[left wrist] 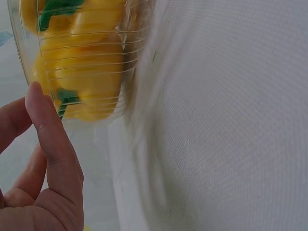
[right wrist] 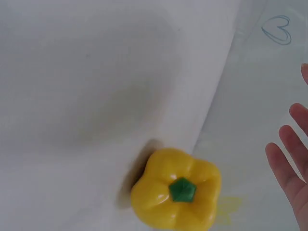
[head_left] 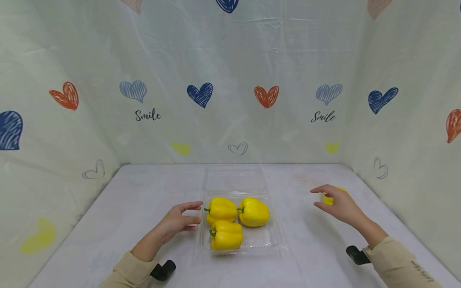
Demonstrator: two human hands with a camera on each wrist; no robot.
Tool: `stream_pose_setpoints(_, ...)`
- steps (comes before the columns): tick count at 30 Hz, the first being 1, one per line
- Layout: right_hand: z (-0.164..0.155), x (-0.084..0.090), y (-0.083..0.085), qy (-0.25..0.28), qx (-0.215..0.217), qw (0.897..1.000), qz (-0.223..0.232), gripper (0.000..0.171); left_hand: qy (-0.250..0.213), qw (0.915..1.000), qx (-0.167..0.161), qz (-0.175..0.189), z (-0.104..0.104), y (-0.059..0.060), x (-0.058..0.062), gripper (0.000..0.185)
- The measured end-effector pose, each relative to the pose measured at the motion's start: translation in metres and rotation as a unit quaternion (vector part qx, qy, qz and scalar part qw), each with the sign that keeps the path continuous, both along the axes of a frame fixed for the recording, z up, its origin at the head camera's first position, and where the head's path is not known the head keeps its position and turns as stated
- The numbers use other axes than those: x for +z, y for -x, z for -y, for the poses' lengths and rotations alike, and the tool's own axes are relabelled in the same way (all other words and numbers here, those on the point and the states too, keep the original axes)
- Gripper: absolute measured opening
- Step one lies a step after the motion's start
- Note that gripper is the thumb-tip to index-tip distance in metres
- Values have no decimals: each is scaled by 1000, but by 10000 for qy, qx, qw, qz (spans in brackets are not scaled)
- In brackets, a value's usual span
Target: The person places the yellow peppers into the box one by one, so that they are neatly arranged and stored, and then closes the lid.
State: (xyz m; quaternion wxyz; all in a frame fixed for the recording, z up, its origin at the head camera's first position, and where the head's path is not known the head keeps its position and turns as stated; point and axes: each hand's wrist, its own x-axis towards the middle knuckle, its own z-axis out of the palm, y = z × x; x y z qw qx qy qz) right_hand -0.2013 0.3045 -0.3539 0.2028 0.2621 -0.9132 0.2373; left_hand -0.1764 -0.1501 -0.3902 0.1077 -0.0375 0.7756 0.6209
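Note:
Three yellow bell peppers [head_left: 254, 212] with green stems lie in a clear plastic clamshell box [head_left: 263, 240], two at the back and one at the front left. At the box's left rim is my left hand [head_left: 176, 222], its fingers spread and fairly straight, thumb tip [left wrist: 35, 91] right at the clear wall in the left wrist view. My right hand [head_left: 340, 206] is in the air at the right, thumb and fingers apart, nothing between them. Partly hidden behind it in the head view, another yellow bell pepper [right wrist: 175, 190] sits on the table, stem facing the right wrist camera.
The box's clear lid [head_left: 234, 178] lies folded back toward the rear of the white table [head_left: 158, 184]. A pale curtain [head_left: 234, 52] with printed hearts surrounds the table at the back and sides. A black wrist camera [head_left: 163, 271] sits beside the left sleeve.

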Motion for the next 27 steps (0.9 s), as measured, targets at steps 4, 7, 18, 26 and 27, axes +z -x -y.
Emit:
stream_pose_setpoints(4, -13, -3, 3, -84, -147, 9994, 298, 35, 13, 10000, 20, 19, 0, 0, 0, 49)
stream_pose_setpoints(7, -23, -4, 5, -118, -309, 9982, 504, 34, 33, 10000, 24, 21, 0, 0, 0, 49)
stream_pose_setpoints(18, -54, -9, 16, -231, -588, 9969, 478, 37, 79, 10000, -4, 7, -1, 0, 1, 48)
stream_pose_setpoints(26, -73, -19, 18, -422, -655, 9859, 1483, 45, 103, 9999, -30, 31, 0, -1, 4, 49)
stream_pose_setpoints(27, -74, -19, 18, -440, -670, 9852, 1518, 45, 112, 9999, -36, 25, 0, -2, 4, 49)
